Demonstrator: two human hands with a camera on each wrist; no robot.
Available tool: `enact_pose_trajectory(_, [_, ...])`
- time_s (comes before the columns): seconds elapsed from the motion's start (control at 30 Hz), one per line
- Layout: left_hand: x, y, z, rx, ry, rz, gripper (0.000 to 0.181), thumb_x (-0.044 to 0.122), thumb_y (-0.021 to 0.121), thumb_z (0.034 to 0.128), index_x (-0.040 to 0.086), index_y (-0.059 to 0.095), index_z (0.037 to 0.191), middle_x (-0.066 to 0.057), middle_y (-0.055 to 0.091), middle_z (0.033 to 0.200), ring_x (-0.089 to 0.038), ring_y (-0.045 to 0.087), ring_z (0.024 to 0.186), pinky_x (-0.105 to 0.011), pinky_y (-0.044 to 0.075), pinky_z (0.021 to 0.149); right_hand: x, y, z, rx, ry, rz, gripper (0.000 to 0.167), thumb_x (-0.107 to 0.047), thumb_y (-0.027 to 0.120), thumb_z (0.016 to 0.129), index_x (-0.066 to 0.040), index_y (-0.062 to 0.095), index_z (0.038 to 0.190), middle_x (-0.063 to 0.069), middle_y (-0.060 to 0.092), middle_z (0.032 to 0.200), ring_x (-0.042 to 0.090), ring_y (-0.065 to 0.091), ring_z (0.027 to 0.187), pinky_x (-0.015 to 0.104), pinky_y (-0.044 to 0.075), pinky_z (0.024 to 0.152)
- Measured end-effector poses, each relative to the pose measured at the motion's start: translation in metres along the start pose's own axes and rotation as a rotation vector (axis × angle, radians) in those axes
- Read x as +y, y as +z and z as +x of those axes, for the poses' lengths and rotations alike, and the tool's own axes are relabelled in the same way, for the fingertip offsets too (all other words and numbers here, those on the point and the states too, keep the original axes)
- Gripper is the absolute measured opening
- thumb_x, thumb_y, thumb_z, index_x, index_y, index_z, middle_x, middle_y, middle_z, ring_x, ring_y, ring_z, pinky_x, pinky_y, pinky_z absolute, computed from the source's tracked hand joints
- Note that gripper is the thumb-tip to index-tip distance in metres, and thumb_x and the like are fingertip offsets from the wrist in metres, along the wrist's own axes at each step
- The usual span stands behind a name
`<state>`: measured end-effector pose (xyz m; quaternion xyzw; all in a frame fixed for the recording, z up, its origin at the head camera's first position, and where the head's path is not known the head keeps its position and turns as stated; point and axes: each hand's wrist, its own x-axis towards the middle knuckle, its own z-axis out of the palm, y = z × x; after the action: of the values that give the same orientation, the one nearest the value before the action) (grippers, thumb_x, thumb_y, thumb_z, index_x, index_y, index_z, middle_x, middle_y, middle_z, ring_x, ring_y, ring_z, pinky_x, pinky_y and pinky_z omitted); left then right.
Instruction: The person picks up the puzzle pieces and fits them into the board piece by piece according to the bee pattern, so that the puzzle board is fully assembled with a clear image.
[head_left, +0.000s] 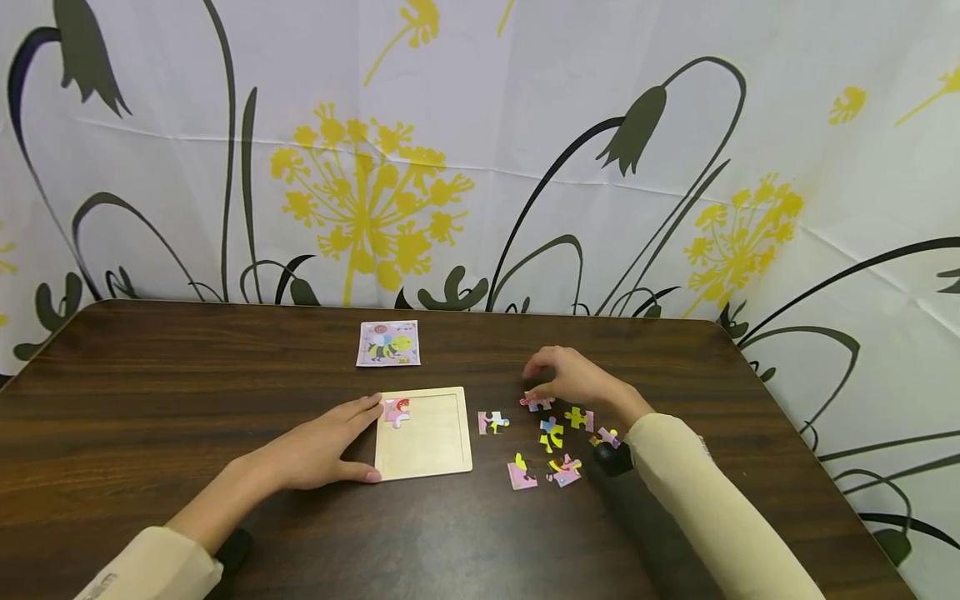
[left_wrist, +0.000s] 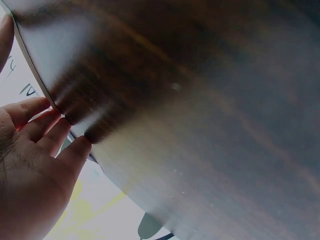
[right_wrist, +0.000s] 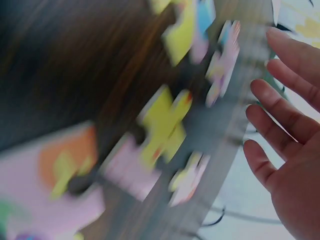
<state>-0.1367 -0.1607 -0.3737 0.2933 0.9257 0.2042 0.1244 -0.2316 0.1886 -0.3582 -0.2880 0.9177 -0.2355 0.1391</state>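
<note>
A pale wooden puzzle tray point(head_left: 431, 442) lies on the table, with one pink and red puzzle piece point(head_left: 397, 412) in its upper left corner. My left hand point(head_left: 318, 448) rests against the tray's left edge, fingertips at the upper corner and thumb near the lower one. To the right of the tray, my right hand point(head_left: 576, 379) hovers over a small pink puzzle piece point(head_left: 537, 404), which it partly covers. In the right wrist view its fingers point(right_wrist: 280, 107) are spread and loosely bent, with nothing between them. A yellow and pink piece point(head_left: 577, 418) lies just below that hand.
Several loose pieces lie right of the tray, among them a pink and yellow one point(head_left: 492, 422), a blue and yellow one point(head_left: 551, 435) and a pink corner one point(head_left: 521, 475). A bee picture card point(head_left: 388, 343) lies behind the tray. Patterned cloth point(head_left: 525, 167) hangs behind the table.
</note>
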Motion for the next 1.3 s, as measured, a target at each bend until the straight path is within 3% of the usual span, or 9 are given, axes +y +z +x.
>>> enact_pose_trajectory(0.3, [-0.001,-0.001,-0.001,0.003,0.001,0.002,0.088,0.051,0.064,0.0778,-0.006,0.033,0.137,-0.024,0.027,0.143,-0.040,0.028,0.129,-0.054,0.029,0.098,0.017,0.003,-0.016,0.013,-0.024,-0.053,0.020,-0.016,0.072,0.079,-0.009,0.067,0.097,0.005,0.057,0.105,0.027,0.049,0.103,0.046,0.039,0.090])
enact_pose_trajectory(0.77, [0.000,0.000,-0.001,0.008,0.001,0.004,0.088,0.051,0.065,0.0775,-0.006,0.034,0.137,-0.023,0.027,0.143,-0.040,0.028,0.129,-0.054,0.029,0.098,0.023,0.011,-0.019,0.057,-0.028,-0.061,0.017,-0.017,0.072,0.079,-0.012,0.065,0.095,0.005,0.054,0.107,0.029,0.045,0.108,0.058,0.027,0.093])
enact_pose_trajectory(1.3, [0.001,0.000,-0.001,0.000,-0.008,-0.003,0.088,0.051,0.065,0.0774,-0.006,0.033,0.137,-0.023,0.027,0.144,-0.040,0.028,0.129,-0.053,0.029,0.098,0.020,0.014,-0.021,0.092,-0.069,-0.102,0.014,-0.016,0.070,0.081,-0.011,0.064,0.092,0.002,0.053,0.100,0.025,0.046,0.102,0.052,0.030,0.084])
